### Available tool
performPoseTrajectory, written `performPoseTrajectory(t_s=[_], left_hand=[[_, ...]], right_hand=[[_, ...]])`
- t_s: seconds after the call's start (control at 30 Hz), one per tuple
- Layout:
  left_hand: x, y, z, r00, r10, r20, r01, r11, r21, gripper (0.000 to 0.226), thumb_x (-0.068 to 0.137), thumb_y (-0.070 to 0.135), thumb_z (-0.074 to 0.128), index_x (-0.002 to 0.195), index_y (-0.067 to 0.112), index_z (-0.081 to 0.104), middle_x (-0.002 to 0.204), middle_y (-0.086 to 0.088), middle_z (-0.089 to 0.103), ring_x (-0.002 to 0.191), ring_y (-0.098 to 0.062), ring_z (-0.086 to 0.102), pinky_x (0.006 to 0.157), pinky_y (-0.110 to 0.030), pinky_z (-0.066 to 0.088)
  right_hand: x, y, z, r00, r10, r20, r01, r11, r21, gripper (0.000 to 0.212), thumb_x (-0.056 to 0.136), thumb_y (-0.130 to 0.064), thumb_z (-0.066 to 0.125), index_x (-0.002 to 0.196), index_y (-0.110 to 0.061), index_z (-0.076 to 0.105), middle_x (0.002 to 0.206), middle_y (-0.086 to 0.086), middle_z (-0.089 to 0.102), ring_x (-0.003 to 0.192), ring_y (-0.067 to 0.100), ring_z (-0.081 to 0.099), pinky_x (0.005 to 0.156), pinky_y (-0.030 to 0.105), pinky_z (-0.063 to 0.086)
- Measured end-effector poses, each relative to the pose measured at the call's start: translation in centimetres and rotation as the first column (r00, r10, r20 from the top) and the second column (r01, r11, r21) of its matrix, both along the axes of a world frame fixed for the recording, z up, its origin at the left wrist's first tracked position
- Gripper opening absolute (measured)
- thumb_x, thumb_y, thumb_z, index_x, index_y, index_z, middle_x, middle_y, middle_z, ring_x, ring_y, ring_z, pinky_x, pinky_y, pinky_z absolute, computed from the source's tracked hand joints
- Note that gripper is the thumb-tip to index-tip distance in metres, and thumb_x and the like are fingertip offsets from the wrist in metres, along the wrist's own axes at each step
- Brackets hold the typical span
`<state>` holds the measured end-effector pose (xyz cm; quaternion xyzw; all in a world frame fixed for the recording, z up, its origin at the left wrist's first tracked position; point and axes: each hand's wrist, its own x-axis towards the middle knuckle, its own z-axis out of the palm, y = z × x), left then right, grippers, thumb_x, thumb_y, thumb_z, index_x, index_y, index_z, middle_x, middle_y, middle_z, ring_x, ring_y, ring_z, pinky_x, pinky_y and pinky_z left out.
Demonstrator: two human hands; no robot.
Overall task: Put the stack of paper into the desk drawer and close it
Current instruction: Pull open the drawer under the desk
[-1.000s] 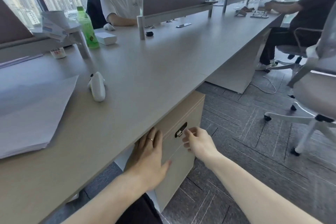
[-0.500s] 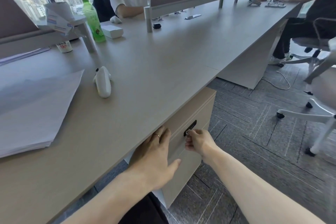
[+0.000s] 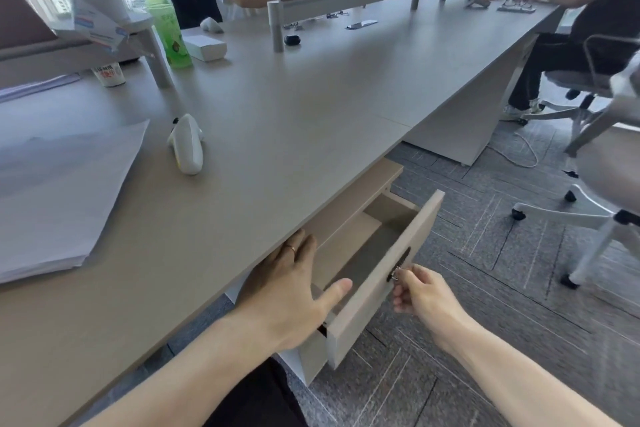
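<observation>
The beige top drawer (image 3: 367, 291) of the cabinet under the desk stands pulled out, its inside bare. My right hand (image 3: 420, 293) pinches the small metal key in the black lock (image 3: 398, 265) on the drawer front. My left hand (image 3: 289, 282) lies flat against the cabinet under the desk edge, fingers spread, thumb over the drawer's near corner. The stack of white paper (image 3: 59, 191) rests on the desk (image 3: 294, 121) at the far left, away from both hands.
A white handheld controller (image 3: 187, 146) lies on the desk beside the paper. A green bottle (image 3: 168, 24) and a white box (image 3: 206, 47) stand farther back. Two people sit at the desk's far side and right end. A white office chair (image 3: 595, 184) stands on the carpet to the right.
The drawer was shut before and has now slid out, drawn by my right hand on the key. My left hand stayed pressed on the cabinet.
</observation>
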<state>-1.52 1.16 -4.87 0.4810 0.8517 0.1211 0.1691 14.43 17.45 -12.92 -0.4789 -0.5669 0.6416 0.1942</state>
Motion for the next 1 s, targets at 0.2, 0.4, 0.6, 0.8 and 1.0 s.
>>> performPoseTrajectory(t_s=[0.2, 0.4, 0.6, 0.8, 1.0], left_hand=[[0.2, 0.2, 0.2, 1.0, 0.006, -0.004, -0.006, 0.999, -0.041, 0.098, 0.09, 0.08, 0.036, 0.165, 0.027, 0.003, 0.173, 0.011, -0.007, 0.159, -0.011, -0.004, 0.127, -0.037, 0.005], [0.5, 0.4, 0.3, 0.999, 0.002, -0.035, -0.004, 0.998, -0.062, 0.1, 0.09, 0.079, 0.037, 0.165, 0.024, -0.001, 0.173, 0.008, -0.009, 0.159, -0.014, -0.006, 0.126, -0.036, 0.003], [0.5, 0.4, 0.0, 0.999, 0.002, -0.05, -0.005, 0.998, -0.062, 0.1, 0.092, 0.075, 0.04, 0.165, 0.022, -0.003, 0.173, 0.006, -0.012, 0.159, -0.017, -0.009, 0.127, -0.038, 0.003], [1.7, -1.0, 2.5, 0.967, -0.255, 0.001, 0.252, 0.956, 0.15, 0.078, 0.099, 0.058, 0.05, 0.164, 0.029, 0.019, 0.171, 0.012, 0.019, 0.155, -0.007, 0.018, 0.125, -0.035, 0.025], [-2.3, -3.6, 9.7, 0.964, -0.234, -0.124, 0.263, 0.806, 0.53, 0.055, 0.098, 0.044, 0.062, 0.15, 0.03, 0.049, 0.153, 0.015, 0.049, 0.141, -0.002, 0.043, 0.116, -0.021, 0.032]], right_hand=[[7.3, -0.6, -0.5, 0.998, -0.068, 0.017, 0.068, 0.997, 0.026, 0.026, 0.104, -0.005, 0.044, 0.082, -0.002, 0.058, 0.068, 0.013, 0.057, 0.054, 0.022, 0.055, 0.052, 0.03, 0.05], [13.1, -0.6, -1.2, 0.991, -0.117, 0.068, 0.115, 0.993, 0.032, 0.03, 0.104, -0.004, 0.044, 0.078, -0.001, 0.058, 0.062, 0.012, 0.057, 0.047, 0.019, 0.055, 0.046, 0.028, 0.049], [16.0, -0.7, -0.8, 0.978, -0.186, 0.091, 0.192, 0.98, -0.056, 0.028, 0.104, 0.003, 0.038, 0.082, 0.004, 0.055, 0.063, 0.021, 0.054, 0.038, 0.02, 0.058, 0.038, 0.026, 0.053], [15.8, 0.6, 3.1, 0.896, -0.358, 0.261, 0.334, 0.933, 0.134, 0.027, 0.103, -0.022, 0.053, 0.12, -0.003, 0.06, 0.099, 0.016, 0.068, 0.094, 0.029, 0.056, 0.083, 0.04, 0.044], [7.8, -2.1, 12.5, 0.991, -0.129, 0.044, 0.069, 0.751, 0.657, 0.025, 0.1, -0.027, 0.056, 0.124, -0.026, 0.053, 0.123, -0.001, 0.061, 0.112, 0.018, 0.06, 0.09, 0.029, 0.042]])
